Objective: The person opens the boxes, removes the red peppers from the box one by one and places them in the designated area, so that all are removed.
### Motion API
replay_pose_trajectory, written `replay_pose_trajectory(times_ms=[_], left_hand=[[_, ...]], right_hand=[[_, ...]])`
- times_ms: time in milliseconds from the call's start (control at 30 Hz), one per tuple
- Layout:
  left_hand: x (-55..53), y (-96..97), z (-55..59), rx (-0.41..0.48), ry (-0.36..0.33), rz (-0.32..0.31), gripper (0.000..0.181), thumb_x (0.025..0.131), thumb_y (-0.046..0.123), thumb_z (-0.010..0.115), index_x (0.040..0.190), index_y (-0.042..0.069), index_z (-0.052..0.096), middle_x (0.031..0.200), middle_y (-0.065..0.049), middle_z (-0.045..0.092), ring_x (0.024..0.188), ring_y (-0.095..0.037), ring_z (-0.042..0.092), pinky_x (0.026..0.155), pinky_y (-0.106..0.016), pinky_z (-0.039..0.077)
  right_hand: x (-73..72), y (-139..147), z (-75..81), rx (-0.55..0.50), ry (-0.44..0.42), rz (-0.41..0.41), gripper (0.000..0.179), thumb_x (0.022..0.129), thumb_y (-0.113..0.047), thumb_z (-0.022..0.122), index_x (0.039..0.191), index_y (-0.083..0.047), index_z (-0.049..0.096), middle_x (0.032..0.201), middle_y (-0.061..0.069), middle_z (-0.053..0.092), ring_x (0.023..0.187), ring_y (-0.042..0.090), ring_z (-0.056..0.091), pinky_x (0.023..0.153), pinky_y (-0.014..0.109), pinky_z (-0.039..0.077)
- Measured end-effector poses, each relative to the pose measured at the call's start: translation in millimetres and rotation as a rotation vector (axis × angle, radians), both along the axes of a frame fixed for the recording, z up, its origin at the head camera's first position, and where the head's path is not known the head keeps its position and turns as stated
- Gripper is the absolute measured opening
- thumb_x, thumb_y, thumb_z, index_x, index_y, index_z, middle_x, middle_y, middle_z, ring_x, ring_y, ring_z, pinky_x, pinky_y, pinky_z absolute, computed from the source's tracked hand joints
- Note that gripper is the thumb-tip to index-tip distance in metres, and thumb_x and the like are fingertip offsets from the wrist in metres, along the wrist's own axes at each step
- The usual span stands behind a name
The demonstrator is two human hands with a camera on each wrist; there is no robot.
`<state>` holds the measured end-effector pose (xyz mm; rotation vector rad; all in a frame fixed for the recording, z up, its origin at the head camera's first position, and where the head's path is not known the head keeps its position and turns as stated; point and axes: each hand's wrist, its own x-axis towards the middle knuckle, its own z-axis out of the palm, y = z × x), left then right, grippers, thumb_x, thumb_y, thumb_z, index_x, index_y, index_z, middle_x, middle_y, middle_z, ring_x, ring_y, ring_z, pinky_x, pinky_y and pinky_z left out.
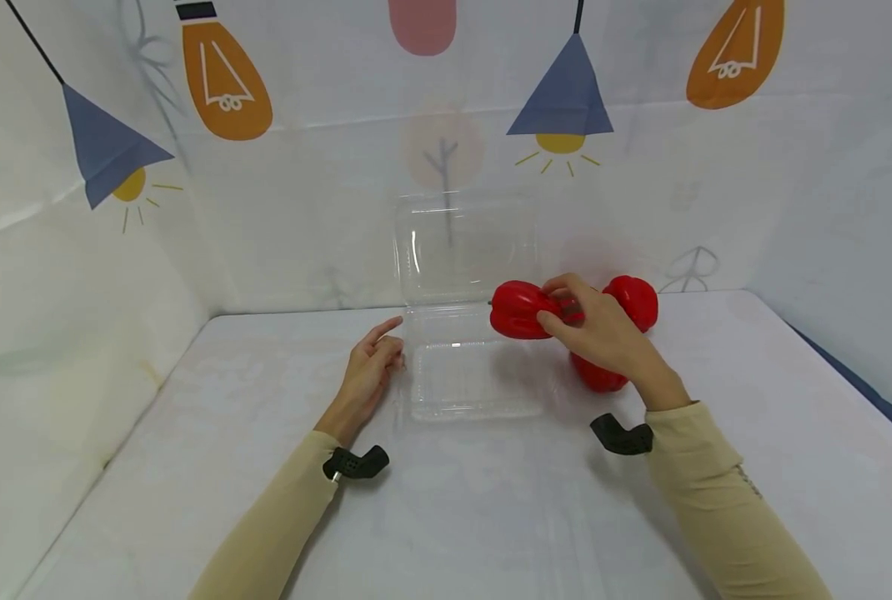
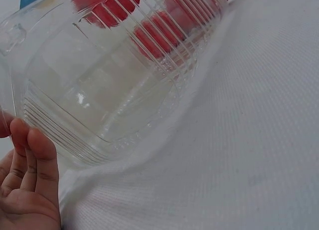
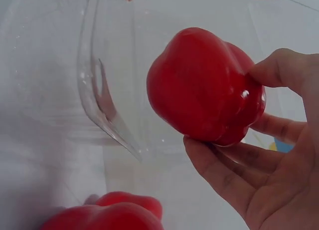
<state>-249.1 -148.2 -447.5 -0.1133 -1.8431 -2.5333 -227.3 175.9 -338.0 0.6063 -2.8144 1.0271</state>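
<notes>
A clear plastic clamshell box (image 1: 446,414) lies on the table with its lid (image 1: 464,242) raised at the back. My right hand (image 1: 603,329) holds a red bell pepper (image 1: 519,310) above the box's right part, thumb on one side and fingers on the other. The right wrist view shows that pepper (image 3: 199,85) between thumb and fingertips. At the box's left edge is my left hand (image 1: 367,375), its index finger extended and the others loosely bent. In the left wrist view, fingertips (image 2: 42,142) of that hand rest against the clear wall.
Two more red bell peppers sit right of the box: one farther back (image 1: 635,300), another nearer (image 1: 598,375), partly hidden by my right hand. A white cloth covers the table (image 1: 491,508). Behind it hangs a printed white sheet (image 1: 326,192).
</notes>
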Motion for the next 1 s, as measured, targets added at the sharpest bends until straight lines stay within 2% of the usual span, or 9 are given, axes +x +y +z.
replay_pose_trajectory(times_ms=[333,1000], left_hand=[[-0.6,-0.2,-0.2,-0.022,-0.018,0.007,0.043,0.093,0.001,0.05,0.135,0.006,0.047,0.072,0.008,0.056,0.061,-0.004,0.05,0.056,-0.014,0.043],[0.8,-0.5,0.8,-0.037,-0.016,0.006,0.043,0.093,0.002,0.051,0.135,0.008,0.047,0.071,0.008,0.055,0.061,-0.004,0.049,0.055,-0.014,0.041]], right_hand=[[1.5,14,8.6,0.015,-0.082,-0.053,0.051,0.091,-0.034,0.059,0.132,-0.012,0.039,0.132,0.016,0.051,0.11,0.035,0.057,0.086,0.051,0.051],[5.4,31,14.8,0.021,-0.131,-0.041,0.061,0.089,-0.037,0.062,0.137,-0.009,0.036,0.131,0.016,0.048,0.112,0.035,0.052,0.085,0.049,0.052]])
